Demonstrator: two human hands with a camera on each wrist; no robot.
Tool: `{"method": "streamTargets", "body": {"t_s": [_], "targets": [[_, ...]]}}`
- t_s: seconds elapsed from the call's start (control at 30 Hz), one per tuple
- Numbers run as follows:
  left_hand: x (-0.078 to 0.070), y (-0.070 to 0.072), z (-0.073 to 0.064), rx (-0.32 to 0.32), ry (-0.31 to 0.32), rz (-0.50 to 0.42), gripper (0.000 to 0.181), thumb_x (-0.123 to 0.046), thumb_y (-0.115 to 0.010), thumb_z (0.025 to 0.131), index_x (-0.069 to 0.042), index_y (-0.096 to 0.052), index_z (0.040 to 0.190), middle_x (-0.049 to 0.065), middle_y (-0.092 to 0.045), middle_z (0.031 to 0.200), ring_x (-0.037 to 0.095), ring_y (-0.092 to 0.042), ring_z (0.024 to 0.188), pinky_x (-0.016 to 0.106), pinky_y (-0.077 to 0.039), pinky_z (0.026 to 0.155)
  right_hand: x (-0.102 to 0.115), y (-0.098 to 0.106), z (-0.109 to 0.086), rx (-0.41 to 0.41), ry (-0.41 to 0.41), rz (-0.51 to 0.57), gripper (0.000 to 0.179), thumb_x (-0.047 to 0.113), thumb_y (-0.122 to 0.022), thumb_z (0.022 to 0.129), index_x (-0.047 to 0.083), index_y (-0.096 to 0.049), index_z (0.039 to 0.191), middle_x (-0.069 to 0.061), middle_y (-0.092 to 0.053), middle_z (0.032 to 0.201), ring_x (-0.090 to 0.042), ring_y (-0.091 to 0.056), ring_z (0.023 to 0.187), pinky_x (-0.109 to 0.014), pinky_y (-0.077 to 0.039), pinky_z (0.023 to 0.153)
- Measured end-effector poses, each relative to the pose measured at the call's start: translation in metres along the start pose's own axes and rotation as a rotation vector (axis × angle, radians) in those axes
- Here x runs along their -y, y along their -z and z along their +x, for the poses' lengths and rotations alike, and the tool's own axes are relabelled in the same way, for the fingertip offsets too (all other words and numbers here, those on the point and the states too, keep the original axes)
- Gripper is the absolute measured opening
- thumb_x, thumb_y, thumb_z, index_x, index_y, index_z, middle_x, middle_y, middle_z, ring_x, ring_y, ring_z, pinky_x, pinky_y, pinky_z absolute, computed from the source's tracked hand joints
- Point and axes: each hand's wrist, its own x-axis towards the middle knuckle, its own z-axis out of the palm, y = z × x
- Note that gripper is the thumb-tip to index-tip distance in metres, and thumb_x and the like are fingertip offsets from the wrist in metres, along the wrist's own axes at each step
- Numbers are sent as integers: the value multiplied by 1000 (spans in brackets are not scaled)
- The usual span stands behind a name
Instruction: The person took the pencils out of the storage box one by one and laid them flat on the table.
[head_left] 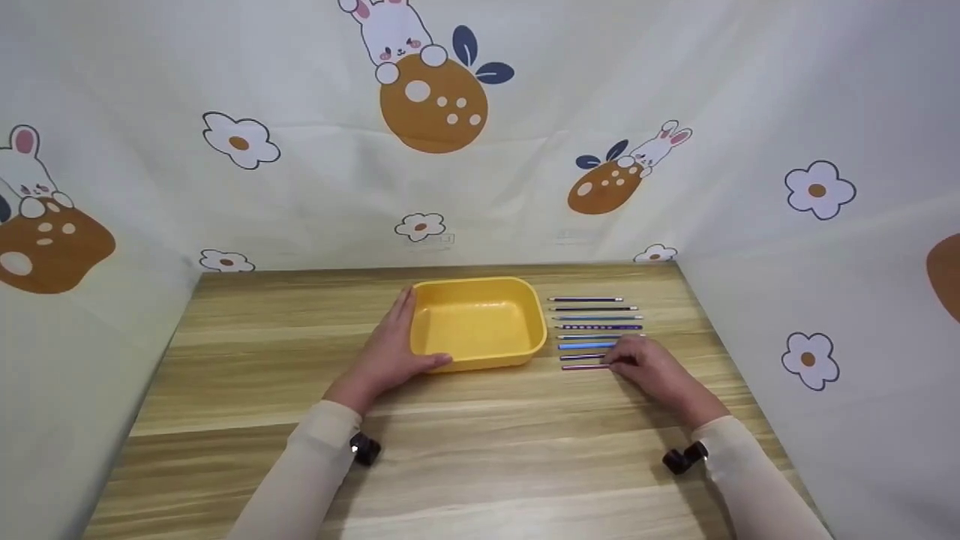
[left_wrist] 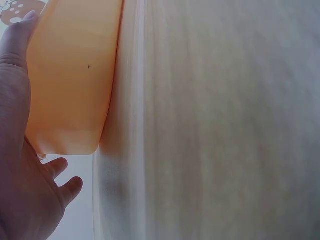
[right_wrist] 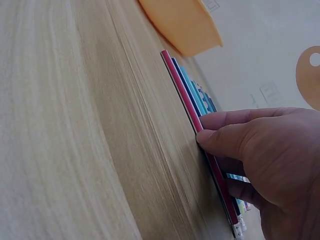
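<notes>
A yellow plastic bin [head_left: 480,330] stands on the table with nothing in it. My left hand [head_left: 390,356] grips its near left corner, the thumb along the front wall and the fingers at the left side; two fingers stick out past the wall in the left wrist view. Right of the bin, several pencils lie in parallel, a purple patterned pencil [head_left: 592,327] and a bright blue pencil [head_left: 586,346] among them. At the nearest one, a red pencil [right_wrist: 181,95], my right hand [head_left: 651,369] pinches between thumb and finger. Its other fingers partly cover the neighbouring pencils.
The wood-grain table [head_left: 480,450] runs up to a pale curtain [head_left: 315,195] printed with rabbits and flowers, at the back and both sides. Small black cameras are strapped to both wrists.
</notes>
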Motion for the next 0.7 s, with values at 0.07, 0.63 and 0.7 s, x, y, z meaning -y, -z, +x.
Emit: {"method": "streamTargets", "body": {"t_s": [0.07,0.63,0.7], "targets": [[0,1,0,0,1,0,142,-63,-94,80,-6,-8,178,15,-6,186,43,-20,167,58,-23,134,0,-1,0,-7,6,-5,19,-2,-80,98,15,-86,103,2,-76,106,-20,-69,103,-35,-57,92],[1,7,4,9,-9,29,142,-62,-93,82,-3,-6,177,20,-6,185,44,-18,167,57,-22,134,9,1,6,-64,-19,88,13,0,-82,97,12,-86,102,0,-75,104,-20,-66,104,-25,-54,92],[2,7,3,12,-15,2,141,-61,-92,84,-4,-5,177,18,-3,185,43,-14,168,57,-21,134,10,1,7,-72,-16,105,12,0,-82,97,11,-85,100,0,-75,103,-20,-66,102,-24,-54,91]]}}
